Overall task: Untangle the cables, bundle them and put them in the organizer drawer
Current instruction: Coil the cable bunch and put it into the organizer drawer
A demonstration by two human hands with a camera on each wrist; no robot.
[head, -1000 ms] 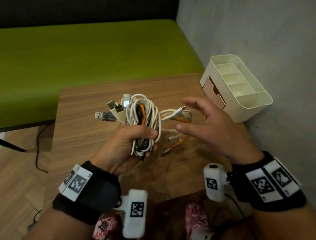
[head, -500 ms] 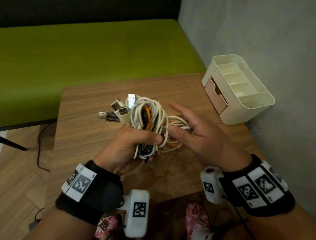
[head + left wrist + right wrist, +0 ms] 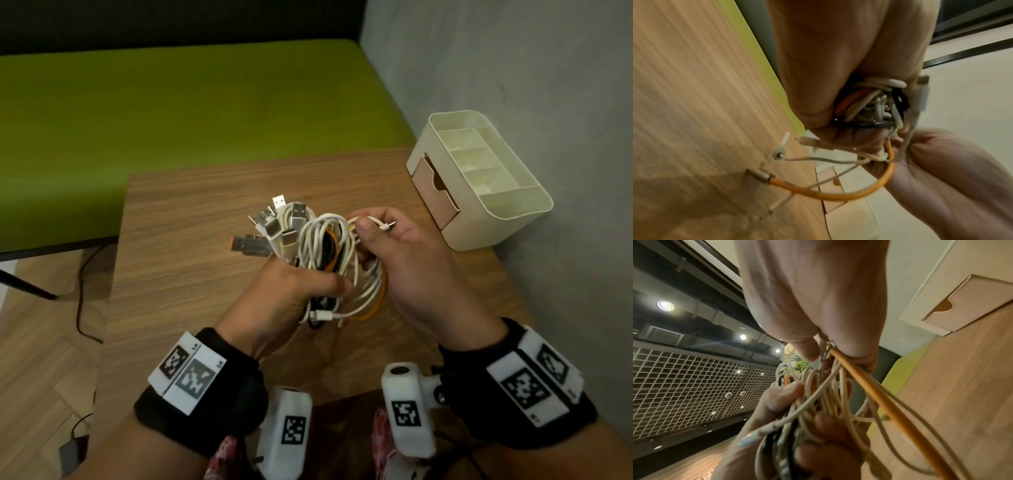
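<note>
A tangled bundle of white, black and orange cables [image 3: 323,248] is held above the wooden table [image 3: 191,246]. My left hand [image 3: 291,291] grips its middle, with several USB plugs [image 3: 274,226] fanning out to the upper left. My right hand [image 3: 387,246] pinches loose white and orange strands at the bundle's right side, a small plug tip [image 3: 388,226] poking out between its fingers. In the left wrist view an orange cable [image 3: 849,194] loops down below the bundle [image 3: 871,104]. In the right wrist view the strands [image 3: 838,395] stretch between both hands. The cream organizer [image 3: 510,205] stands at the right, its drawer [image 3: 435,192] shut.
A green bench [image 3: 171,130] lies beyond the table's far edge. A grey wall [image 3: 513,68] runs close behind the organizer on the right. A black cable [image 3: 82,294] trails over the wooden floor at the left.
My right hand, open and apart from the bundle a second ago, has moved left and closed on loose strands at its right side. The left hand keeps its grip, tilting the bundle a little.
</note>
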